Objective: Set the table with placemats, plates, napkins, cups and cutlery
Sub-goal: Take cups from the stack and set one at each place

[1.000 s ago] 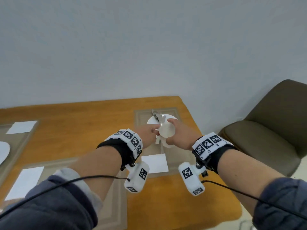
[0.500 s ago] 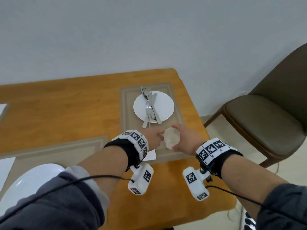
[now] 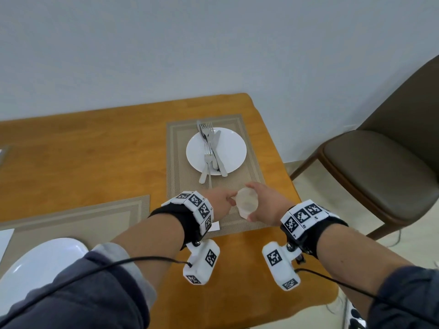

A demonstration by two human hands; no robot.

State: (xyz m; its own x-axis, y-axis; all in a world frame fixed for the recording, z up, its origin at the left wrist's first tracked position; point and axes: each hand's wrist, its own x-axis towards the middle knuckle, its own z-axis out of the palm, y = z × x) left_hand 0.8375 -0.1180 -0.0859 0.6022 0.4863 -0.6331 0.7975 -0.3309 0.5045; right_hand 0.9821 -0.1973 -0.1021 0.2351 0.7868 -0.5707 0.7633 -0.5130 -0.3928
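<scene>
translucent cup [image 3: 247,204] above the placemat [image 3: 180,162], cutlery [image 3: 210,153] across the white plate [image 3: 232,150]

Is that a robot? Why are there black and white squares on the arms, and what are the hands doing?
It is not a robot, just a person. The camera sits on their head and looks down, so you see their own two arms. The wrist bands carry patterned squares, probably so a computer can follow the hands. White boxes with cables hang beneath them.

On the wooden table lies a woven placemat with a white plate, and cutlery is piled on that plate. A second placemat and a second plate sit nearer, at the left. A brown chair stands at the right.

The right hand grips a small see-through cup over the placemat's near end. The left hand meets the cup from the other side. They are setting the table.
</scene>
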